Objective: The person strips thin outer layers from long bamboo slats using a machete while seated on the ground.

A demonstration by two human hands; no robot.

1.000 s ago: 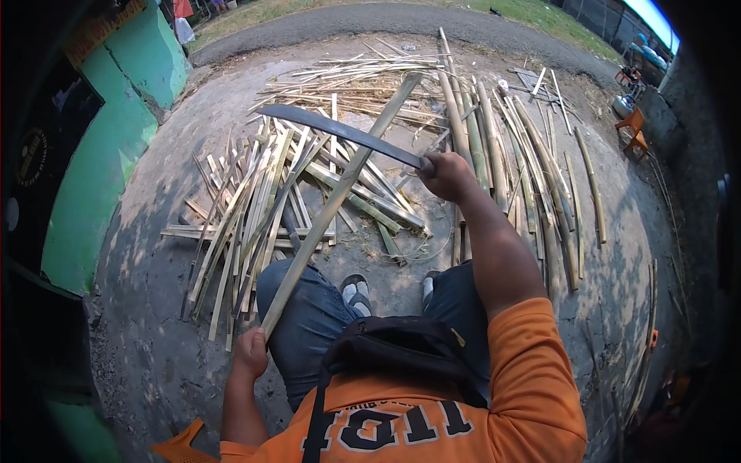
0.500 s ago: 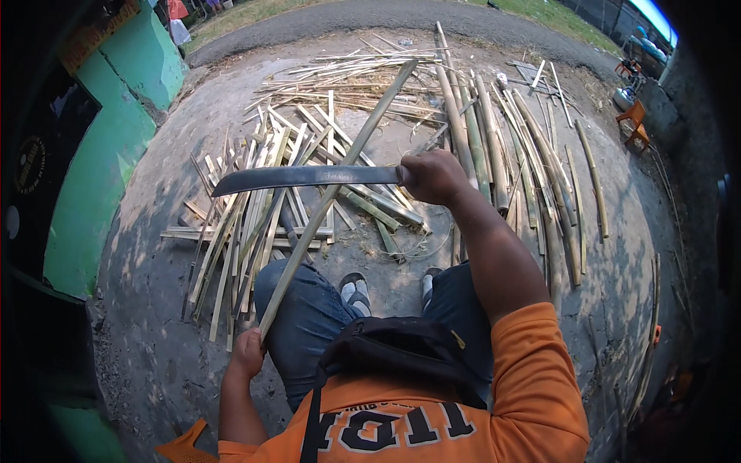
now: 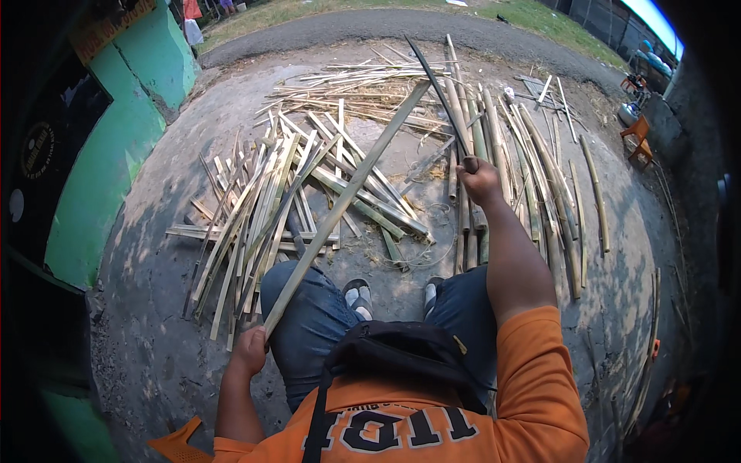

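My left hand (image 3: 249,351) is closed around the lower end of a long bamboo strip (image 3: 347,197). The strip slants up and to the right, passing over my left thigh, with its far end free in the air. In my right hand (image 3: 482,182) I grip the handle of a machete (image 3: 437,91). Its dark blade points up and away, slightly to the left, and its tip rises past the strip's far end. Blade and strip look apart. Below the strip lies a heap of split bamboo strips (image 3: 262,204) on the concrete.
Bamboo poles (image 3: 478,131) and more split lengths (image 3: 544,162) lie to the right. Thin slivers (image 3: 347,89) are piled farther off. A green wall (image 3: 104,174) stands at the left, an orange chair (image 3: 637,133) at the far right. A road (image 3: 386,32) runs behind.
The machete has swung from lying level across the strip to pointing up and away. My right hand has moved to the right and slightly nearer. My left hand keeps its hold on the strip.
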